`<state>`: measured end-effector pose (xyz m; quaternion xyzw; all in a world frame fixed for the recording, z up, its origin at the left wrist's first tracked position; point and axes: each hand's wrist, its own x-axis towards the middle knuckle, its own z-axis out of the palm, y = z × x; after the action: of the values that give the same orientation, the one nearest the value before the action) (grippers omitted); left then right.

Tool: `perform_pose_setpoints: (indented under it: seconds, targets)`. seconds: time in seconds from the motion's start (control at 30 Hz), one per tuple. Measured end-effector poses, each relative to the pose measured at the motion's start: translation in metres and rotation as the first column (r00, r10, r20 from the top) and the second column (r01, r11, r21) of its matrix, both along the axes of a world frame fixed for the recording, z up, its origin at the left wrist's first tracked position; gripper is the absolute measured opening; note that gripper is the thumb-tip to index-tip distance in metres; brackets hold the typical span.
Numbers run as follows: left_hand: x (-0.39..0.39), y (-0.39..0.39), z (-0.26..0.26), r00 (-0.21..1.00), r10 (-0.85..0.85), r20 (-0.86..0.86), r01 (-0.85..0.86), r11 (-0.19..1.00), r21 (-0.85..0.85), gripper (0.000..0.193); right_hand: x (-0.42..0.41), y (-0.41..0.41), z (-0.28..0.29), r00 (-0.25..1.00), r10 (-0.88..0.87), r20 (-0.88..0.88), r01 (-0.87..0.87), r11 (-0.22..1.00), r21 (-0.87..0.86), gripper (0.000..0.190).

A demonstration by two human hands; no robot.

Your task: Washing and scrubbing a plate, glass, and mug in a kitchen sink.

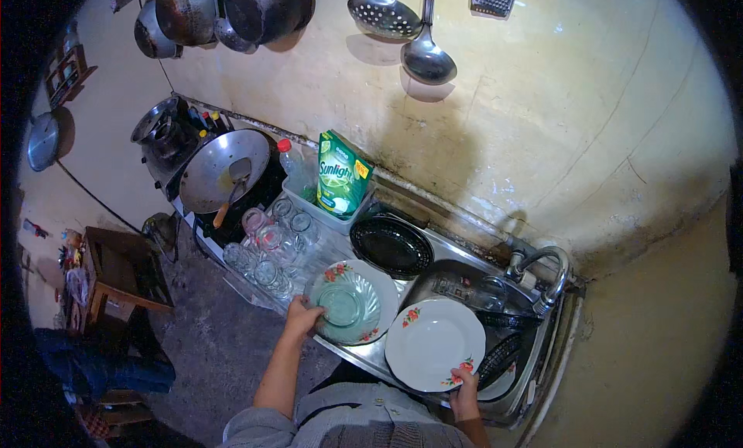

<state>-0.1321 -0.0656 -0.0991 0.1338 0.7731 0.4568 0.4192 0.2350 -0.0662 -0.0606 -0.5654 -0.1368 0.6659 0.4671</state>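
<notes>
A white plate with red flowers is held by its near rim in my right hand, over the front edge of the steel sink. My left hand grips the left rim of a greenish clear glass plate. That glass plate lies on another white flowered plate on the drainboard. Black openwork plastic baskets lean inside the basin, with a white flowered dish partly hidden near them. A glass rests at the basin's back.
A chrome faucet arches over the basin's right corner. Behind the drainboard stand a black oval basket and a grey tub with a green Sunlight pouch. Several glass cups crowd the left, beside a wok with a spatula.
</notes>
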Motion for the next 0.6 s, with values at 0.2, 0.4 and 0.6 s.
perform_pose_setpoints:
  seconds: [0.2, 0.4, 0.6]
  targets:
    - [-0.004, -0.008, 0.023, 0.993, 0.042, 0.108, -0.050, 0.996, 0.080, 0.053, -0.005, 0.004, 0.005, 0.991, 0.101, 0.085, -0.102, 0.995, 0.005, 0.037]
    - [-0.009, -0.016, 0.047, 0.960, 0.111, 0.259, -0.150, 0.979, 0.136, 0.058, -0.011, 0.006, 0.006, 0.980, 0.174, 0.091, -0.168, 0.983, -0.070, 0.044]
    - [-0.007, -0.019, 0.057, 0.961, 0.108, 0.254, -0.151, 0.976, 0.157, 0.056, -0.033, 0.020, 0.009, 0.973, 0.225, 0.055, -0.225, 0.974, -0.019, 0.039]
